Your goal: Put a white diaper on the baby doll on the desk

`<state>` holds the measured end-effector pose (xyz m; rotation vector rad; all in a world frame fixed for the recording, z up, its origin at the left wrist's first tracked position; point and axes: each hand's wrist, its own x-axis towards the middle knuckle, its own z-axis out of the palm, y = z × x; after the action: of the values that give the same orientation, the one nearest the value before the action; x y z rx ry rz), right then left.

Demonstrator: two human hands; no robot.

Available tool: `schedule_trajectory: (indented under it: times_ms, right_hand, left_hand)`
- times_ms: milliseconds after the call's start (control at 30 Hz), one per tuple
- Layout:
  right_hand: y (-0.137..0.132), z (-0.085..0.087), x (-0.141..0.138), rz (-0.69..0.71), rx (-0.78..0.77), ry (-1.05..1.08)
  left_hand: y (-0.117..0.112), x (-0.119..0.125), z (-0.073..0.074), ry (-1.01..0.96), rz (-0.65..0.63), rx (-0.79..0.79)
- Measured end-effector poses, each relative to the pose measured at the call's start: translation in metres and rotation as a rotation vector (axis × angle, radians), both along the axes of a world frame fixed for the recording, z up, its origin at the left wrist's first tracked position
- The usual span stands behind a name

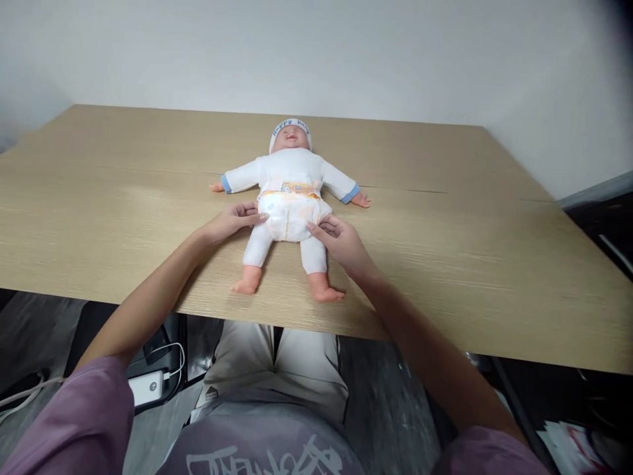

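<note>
A diaper [287, 221] on a doll [293, 165] is pinched by the left hand [228, 221] and right hand [345, 243]; it could be skewed by uneven tugging.

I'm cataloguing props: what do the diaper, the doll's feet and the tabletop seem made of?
Diaper: probably soft, matte nonwoven; its surface looks puffy and creased.
Doll's feet: likely smooth vinyl or similar plastic; they look moulded.
Tabletop: wood or laminate, satiny; fine grain shows.
</note>
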<state>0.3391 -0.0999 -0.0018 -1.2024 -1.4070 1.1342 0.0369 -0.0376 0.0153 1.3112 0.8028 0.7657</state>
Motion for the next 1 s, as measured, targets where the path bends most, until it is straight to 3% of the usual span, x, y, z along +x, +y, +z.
schedule_trajectory:
  times_ms: [200,333,467,567,667,733,833,1000]
  right_hand:
    - [-0.002,-0.007,0.001,-0.247,0.190,-0.296]
    - [-0.010,-0.010,0.007,-0.187,0.145,-0.280]
    - [-0.012,-0.008,0.030,-0.147,0.067,-0.235]
    - [0.018,-0.006,0.055,-0.282,0.178,-0.394]
    - [0.071,-0.004,0.075,-0.342,0.397,-0.637]
    - [0.108,-0.002,0.081,-0.322,0.442,-0.778]
    - [0.149,0.000,0.079,-0.224,0.367,-0.890]
    - [0.165,-0.001,0.059,-0.071,0.305,-0.890]
  left_hand:
    - [0.000,-0.017,0.026,0.178,-0.064,0.047]
    - [0.005,-0.036,0.032,0.291,-0.018,0.082]
    - [0.015,-0.047,0.032,0.413,0.178,0.338]
    - [0.033,-0.044,0.031,0.647,0.430,0.635]
    - [0.060,-0.033,0.029,0.942,0.508,0.799]
    - [0.080,-0.026,0.027,1.069,0.472,0.747]
    - [0.103,-0.022,0.023,1.132,0.406,0.629]
    - [0.111,-0.016,0.019,1.163,0.351,0.584]
